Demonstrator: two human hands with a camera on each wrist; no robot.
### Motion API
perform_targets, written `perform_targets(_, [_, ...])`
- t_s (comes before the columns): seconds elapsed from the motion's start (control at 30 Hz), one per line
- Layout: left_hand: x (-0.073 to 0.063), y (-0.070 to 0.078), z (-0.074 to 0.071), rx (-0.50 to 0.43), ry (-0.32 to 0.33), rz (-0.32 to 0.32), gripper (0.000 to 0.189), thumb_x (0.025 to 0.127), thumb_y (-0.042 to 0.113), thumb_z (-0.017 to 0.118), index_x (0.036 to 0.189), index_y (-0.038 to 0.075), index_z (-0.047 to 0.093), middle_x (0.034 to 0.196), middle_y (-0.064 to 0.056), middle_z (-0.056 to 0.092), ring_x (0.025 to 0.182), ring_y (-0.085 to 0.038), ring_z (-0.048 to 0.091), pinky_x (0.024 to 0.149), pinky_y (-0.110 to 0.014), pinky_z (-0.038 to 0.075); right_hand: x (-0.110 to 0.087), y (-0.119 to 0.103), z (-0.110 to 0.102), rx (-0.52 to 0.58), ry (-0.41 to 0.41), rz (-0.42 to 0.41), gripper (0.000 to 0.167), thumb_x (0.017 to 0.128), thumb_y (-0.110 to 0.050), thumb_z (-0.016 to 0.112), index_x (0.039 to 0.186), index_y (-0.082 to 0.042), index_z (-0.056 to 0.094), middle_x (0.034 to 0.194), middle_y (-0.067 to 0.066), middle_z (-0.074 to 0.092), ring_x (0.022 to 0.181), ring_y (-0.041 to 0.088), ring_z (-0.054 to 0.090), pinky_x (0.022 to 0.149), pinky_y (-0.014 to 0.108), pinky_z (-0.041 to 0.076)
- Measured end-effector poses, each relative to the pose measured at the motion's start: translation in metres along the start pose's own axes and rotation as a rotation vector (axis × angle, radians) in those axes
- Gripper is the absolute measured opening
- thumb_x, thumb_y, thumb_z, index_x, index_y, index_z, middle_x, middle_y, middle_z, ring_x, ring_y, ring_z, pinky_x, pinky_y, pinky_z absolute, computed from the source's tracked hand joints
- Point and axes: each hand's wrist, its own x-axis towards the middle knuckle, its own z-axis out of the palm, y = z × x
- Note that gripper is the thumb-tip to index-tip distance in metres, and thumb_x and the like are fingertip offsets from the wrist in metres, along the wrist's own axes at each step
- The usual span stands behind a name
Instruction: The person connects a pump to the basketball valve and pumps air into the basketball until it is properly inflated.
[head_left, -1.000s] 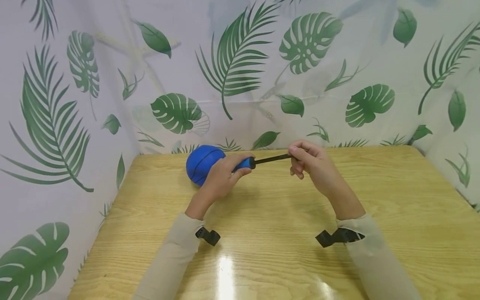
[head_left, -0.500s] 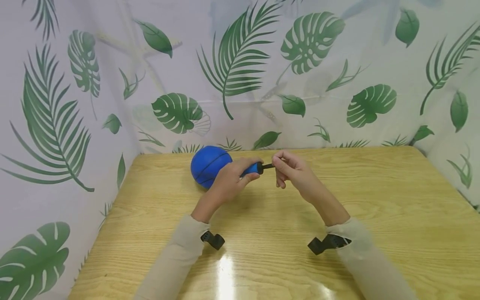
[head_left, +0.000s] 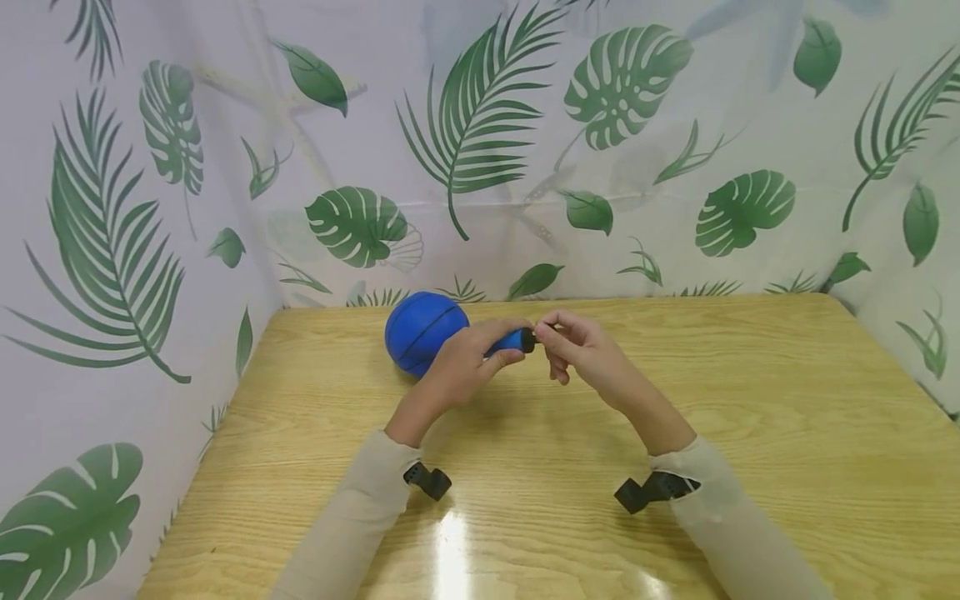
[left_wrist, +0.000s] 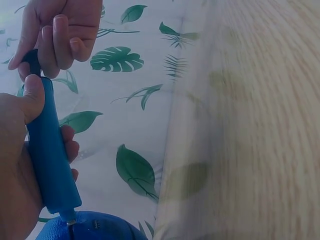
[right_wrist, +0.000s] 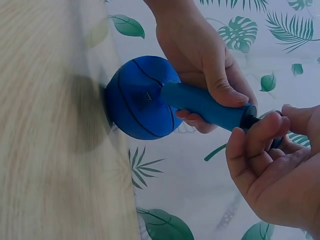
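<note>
A blue ball with black seam lines rests on the table toward the back. My left hand grips the blue barrel of a small hand pump, its thumb along the side. In the left wrist view the nozzle end of the pump meets the ball. My right hand pinches the pump's black handle, close against the end of the barrel. Almost all of the black rod is inside the barrel, and the fingers partly hide the handle.
The wood-grain table runs up to a white leaf-printed cloth at the back and sides. Each wrist carries a black camera, one on the left sleeve and one on the right.
My right hand has moved left, pushing the pump's black rod into the barrel. The ball and my left hand have shifted slightly right.
</note>
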Motion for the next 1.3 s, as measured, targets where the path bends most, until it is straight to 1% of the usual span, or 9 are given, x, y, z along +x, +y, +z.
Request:
perform_targets(0.1, [0.000, -0.002, -0.002, 0.001, 0.009, -0.009, 0.045, 0.105, 0.035, 0.053, 0.146, 0.017, 0.055, 0.137, -0.005, 0.066, 0.123, -0.022, 0.064, 0.105, -0.043, 0.051, -0.002, -0.003, -0.007, 0.014, 0.020, -0.010, 0.024, 0.109, -0.024, 0.050, 0.106, -0.002, 0.057, 0.064, -0.004, 0.047, 0.053, 0.012, 0.048, 0.059, 0.028, 0.050])
perform_targets(0.27, [-0.003, -0.007, -0.009, 0.001, 0.045, -0.066, 0.047, 0.105, 0.037, 0.054, 0.148, 0.017, 0.054, 0.140, -0.006, 0.065, 0.130, -0.025, 0.061, 0.109, -0.044, 0.049, -0.007, -0.012, -0.022, 0.091, 0.088, -0.117, 0.017, 0.109, -0.018, 0.050, 0.097, -0.009, 0.059, 0.060, -0.003, 0.043, 0.050, 0.014, 0.043, 0.059, 0.027, 0.051])
perform_targets(0.37, [-0.005, -0.010, -0.012, -0.003, 0.058, -0.078, 0.048, 0.105, 0.037, 0.054, 0.149, 0.017, 0.053, 0.142, -0.006, 0.063, 0.133, -0.026, 0.059, 0.110, -0.046, 0.048, -0.010, -0.017, -0.030, 0.131, 0.125, -0.181, 0.018, 0.109, -0.015, 0.049, 0.095, -0.009, 0.061, 0.060, -0.002, 0.041, 0.048, 0.016, 0.040, 0.060, 0.026, 0.053])
perform_targets(0.5, [-0.006, -0.012, -0.011, 0.001, 0.064, -0.078, 0.048, 0.105, 0.037, 0.055, 0.149, 0.018, 0.053, 0.145, -0.006, 0.061, 0.135, -0.026, 0.057, 0.111, -0.046, 0.047, -0.012, -0.022, -0.032, 0.164, 0.168, -0.215, 0.019, 0.108, -0.013, 0.050, 0.095, -0.006, 0.061, 0.058, -0.001, 0.039, 0.045, 0.015, 0.039, 0.061, 0.026, 0.054])
perform_targets(0.7, [-0.006, -0.012, -0.006, 0.015, 0.067, -0.064, 0.047, 0.105, 0.034, 0.057, 0.147, 0.016, 0.054, 0.142, -0.008, 0.062, 0.132, -0.027, 0.059, 0.109, -0.046, 0.049, -0.010, -0.019, -0.026, 0.187, 0.193, -0.201, 0.020, 0.108, -0.014, 0.050, 0.092, -0.007, 0.059, 0.055, 0.000, 0.036, 0.043, 0.013, 0.041, 0.060, 0.025, 0.054])
perform_targets(0.87, [-0.005, -0.009, -0.003, 0.018, 0.064, -0.047, 0.047, 0.104, 0.034, 0.057, 0.147, 0.015, 0.055, 0.142, -0.008, 0.063, 0.132, -0.026, 0.059, 0.110, -0.045, 0.049, -0.007, -0.013, -0.020, 0.142, 0.157, -0.165, 0.020, 0.108, -0.015, 0.050, 0.092, -0.007, 0.058, 0.055, -0.001, 0.037, 0.043, 0.014, 0.042, 0.059, 0.026, 0.053])
perform_targets(1.03, [-0.002, -0.005, 0.000, -0.005, 0.039, -0.032, 0.047, 0.104, 0.034, 0.056, 0.147, 0.014, 0.054, 0.140, -0.007, 0.064, 0.130, -0.025, 0.061, 0.108, -0.043, 0.049, -0.004, -0.007, -0.011, 0.091, 0.110, -0.116, 0.018, 0.108, -0.017, 0.051, 0.096, -0.007, 0.059, 0.054, -0.003, 0.044, 0.044, 0.014, 0.043, 0.058, 0.026, 0.053])
perform_targets(1.17, [-0.001, -0.002, 0.000, -0.022, 0.004, -0.031, 0.046, 0.104, 0.034, 0.056, 0.147, 0.016, 0.054, 0.139, -0.007, 0.064, 0.123, -0.023, 0.063, 0.105, -0.044, 0.051, -0.002, -0.002, -0.003, 0.079, 0.087, -0.093, 0.019, 0.108, -0.017, 0.053, 0.100, -0.001, 0.059, 0.056, -0.004, 0.045, 0.045, 0.013, 0.044, 0.056, 0.026, 0.051])
perform_targets(1.3, [-0.001, 0.001, 0.000, -0.033, -0.018, -0.037, 0.044, 0.105, 0.033, 0.056, 0.147, 0.020, 0.053, 0.139, -0.005, 0.064, 0.124, -0.022, 0.063, 0.105, -0.044, 0.051, 0.000, 0.000, 0.002, 0.060, 0.067, -0.085, 0.024, 0.108, -0.018, 0.053, 0.102, 0.006, 0.057, 0.056, -0.004, 0.045, 0.046, 0.011, 0.044, 0.053, 0.027, 0.050])
